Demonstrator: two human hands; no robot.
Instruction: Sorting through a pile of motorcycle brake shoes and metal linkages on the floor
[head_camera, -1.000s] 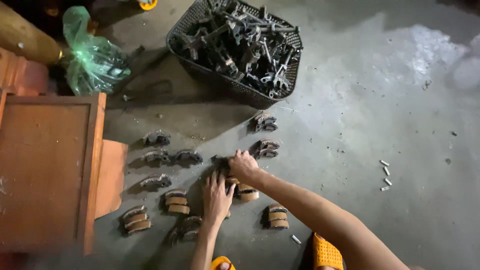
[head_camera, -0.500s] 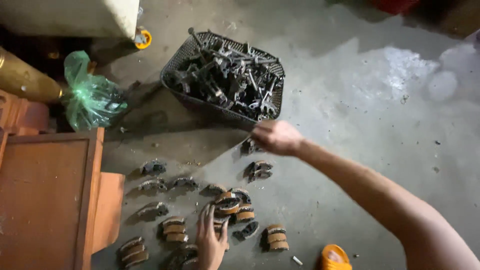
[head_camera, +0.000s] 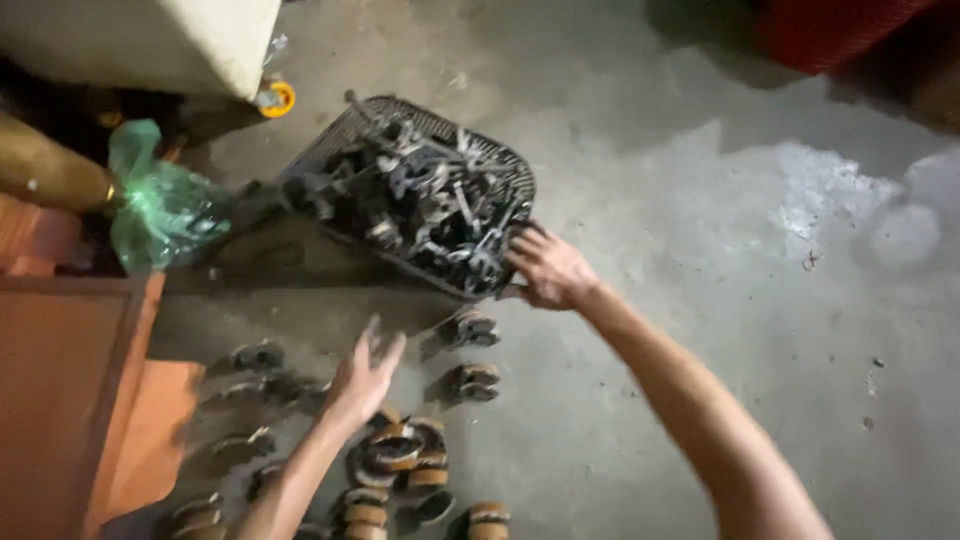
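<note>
Your right hand (head_camera: 548, 268) has its fingers spread loose at the near right corner of the dark wire basket (head_camera: 350, 140), fingertips on or just over the rim and the tangle of dark metal parts (head_camera: 420, 200) inside; it grips nothing that I can see. Your left hand (head_camera: 362, 378) hovers open, fingers splayed and released, above the small curved metal pieces (head_camera: 400, 455) laid out in rows on the concrete floor (head_camera: 700, 200), nearest the pile just in front of you. Two more of those pieces sit between your hands, just near of the basket. Further left lie a green plastic bag (head_camera: 160, 210) and a reddish wooden panel (head_camera: 60, 400).

The parts in the basket look interlocked, so pulling one could drag others over the rim. Sharp edges could catch your fingertips, and your left hand could knock the rows out of line.
</note>
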